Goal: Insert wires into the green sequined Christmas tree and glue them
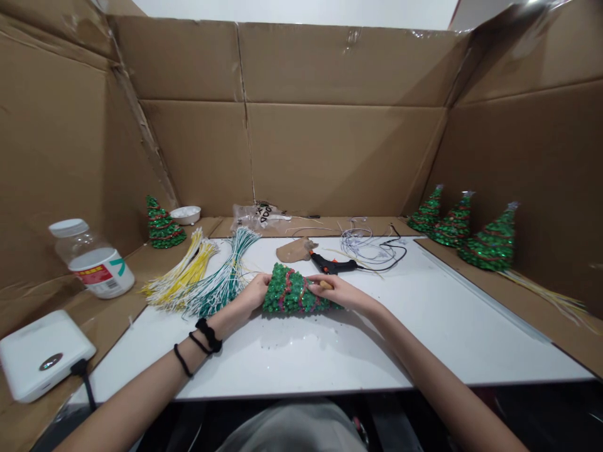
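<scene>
A small green Christmas tree [292,292] with red trim lies on its side above the white board, its wide end toward the left. My left hand [255,292] is closed around the wide end, the fingers partly hidden behind it. Over the right part of the tree is my right hand [335,289], fingers bent together around a thin brown wooden stick [326,285] whose tip is near the red trim. Just beyond, a black glue gun [333,265] with orange parts rests with its nozzle on a brown cardboard piece [294,250].
Yellow and white wire bundles [181,279] and green-white ones [226,276] lie left. A clear jar [97,263] and white box [44,355] stand farther left. Finished-looking trees [490,242] line the right, another tree [162,226] the left. Tangled wires [365,245] lie behind. Cardboard walls [343,150] enclose the board.
</scene>
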The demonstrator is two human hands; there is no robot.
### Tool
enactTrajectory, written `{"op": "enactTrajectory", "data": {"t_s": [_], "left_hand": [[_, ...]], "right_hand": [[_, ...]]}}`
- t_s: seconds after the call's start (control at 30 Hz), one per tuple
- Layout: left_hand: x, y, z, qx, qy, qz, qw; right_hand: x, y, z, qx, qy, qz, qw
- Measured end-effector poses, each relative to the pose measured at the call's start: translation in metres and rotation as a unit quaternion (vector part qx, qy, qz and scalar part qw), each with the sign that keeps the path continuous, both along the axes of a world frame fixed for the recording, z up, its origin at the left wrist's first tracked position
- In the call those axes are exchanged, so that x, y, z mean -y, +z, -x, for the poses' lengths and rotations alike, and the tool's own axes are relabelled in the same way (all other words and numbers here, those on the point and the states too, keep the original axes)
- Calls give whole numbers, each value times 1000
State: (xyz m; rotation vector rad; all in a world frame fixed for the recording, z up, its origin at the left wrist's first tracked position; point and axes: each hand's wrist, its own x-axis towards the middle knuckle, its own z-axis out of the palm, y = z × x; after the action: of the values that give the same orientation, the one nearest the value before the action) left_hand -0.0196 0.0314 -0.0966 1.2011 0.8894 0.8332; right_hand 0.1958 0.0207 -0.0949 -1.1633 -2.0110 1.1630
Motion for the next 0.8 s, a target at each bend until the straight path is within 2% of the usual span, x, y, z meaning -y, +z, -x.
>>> {"op": "enactTrajectory", "data": {"t_s": [0.3,0.57,0.8], "left_hand": [[1,-5,3,12,-7,7,1000],[0,-7,4,-8,14,-8,1000],[-2,-7,5,-22,38,-25,999]], "right_hand": [[0,-1,-2,-6,0,-6,1000],[0,-2,1,-4,-6,-24,1000],[-1,-3,2,-26,18,-18,999]]}}
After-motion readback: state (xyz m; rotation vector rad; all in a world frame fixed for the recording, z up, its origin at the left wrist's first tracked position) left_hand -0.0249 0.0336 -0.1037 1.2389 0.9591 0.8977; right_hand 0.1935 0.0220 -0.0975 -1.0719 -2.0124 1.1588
